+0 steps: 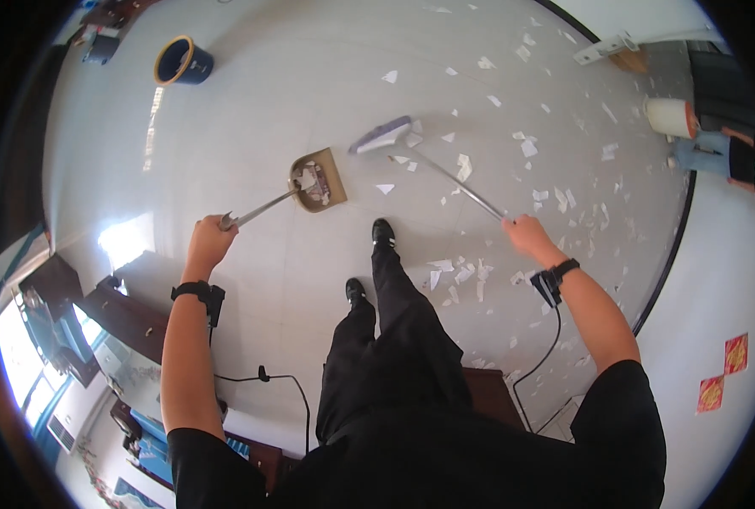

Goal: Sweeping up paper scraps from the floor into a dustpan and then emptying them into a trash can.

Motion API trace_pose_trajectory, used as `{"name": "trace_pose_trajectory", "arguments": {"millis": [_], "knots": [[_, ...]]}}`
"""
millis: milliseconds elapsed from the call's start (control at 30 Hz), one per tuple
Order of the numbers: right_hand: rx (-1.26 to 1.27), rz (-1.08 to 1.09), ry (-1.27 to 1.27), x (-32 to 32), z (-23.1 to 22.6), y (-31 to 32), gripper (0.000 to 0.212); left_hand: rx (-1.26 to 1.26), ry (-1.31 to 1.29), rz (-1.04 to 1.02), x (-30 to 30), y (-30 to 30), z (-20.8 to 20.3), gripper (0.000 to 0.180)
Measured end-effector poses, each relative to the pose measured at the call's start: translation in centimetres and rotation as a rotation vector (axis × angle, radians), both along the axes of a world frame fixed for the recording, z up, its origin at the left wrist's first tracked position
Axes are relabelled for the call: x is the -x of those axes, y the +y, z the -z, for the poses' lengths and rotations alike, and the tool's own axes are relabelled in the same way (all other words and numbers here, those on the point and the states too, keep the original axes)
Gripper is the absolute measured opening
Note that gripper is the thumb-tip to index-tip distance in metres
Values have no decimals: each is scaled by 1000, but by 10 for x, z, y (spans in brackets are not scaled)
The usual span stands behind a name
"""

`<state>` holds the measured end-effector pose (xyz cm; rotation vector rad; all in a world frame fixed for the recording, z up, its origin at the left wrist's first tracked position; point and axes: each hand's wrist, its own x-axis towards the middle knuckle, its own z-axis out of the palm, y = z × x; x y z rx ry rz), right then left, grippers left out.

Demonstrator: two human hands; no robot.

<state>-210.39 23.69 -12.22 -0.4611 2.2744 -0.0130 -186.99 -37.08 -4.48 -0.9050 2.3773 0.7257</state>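
My left hand is closed around the metal handle of a tan dustpan, whose pan rests on the floor with paper scraps inside. The handle of a broom is gripped in my right hand. Its white head with grey-purple bristles is at the floor, a short way to the right of the dustpan and apart from it. Torn white paper scraps lie around the broom and thickly over the right side of the floor. A few more scraps lie between the dustpan and my shoes.
A dark blue bin with a yellow rim stands at the far left. Another person sits at the right edge near a white bucket-like container. Dark wooden furniture lines the left. Cables hang from the bands on my wrists.
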Motion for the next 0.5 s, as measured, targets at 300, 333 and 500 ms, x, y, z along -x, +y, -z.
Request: {"name": "trace_pose_trajectory", "arguments": {"millis": [300, 333, 500], "knots": [[112, 514, -95, 72, 19, -169, 58, 9, -4, -88, -25, -24, 0, 20], [108, 509, -102, 77, 26, -175, 58, 1, 1, -93, -31, -25, -1, 20], [22, 339, -29, 98, 90, -232, 58, 19, -47, -83, -8, -27, -2, 18]]}}
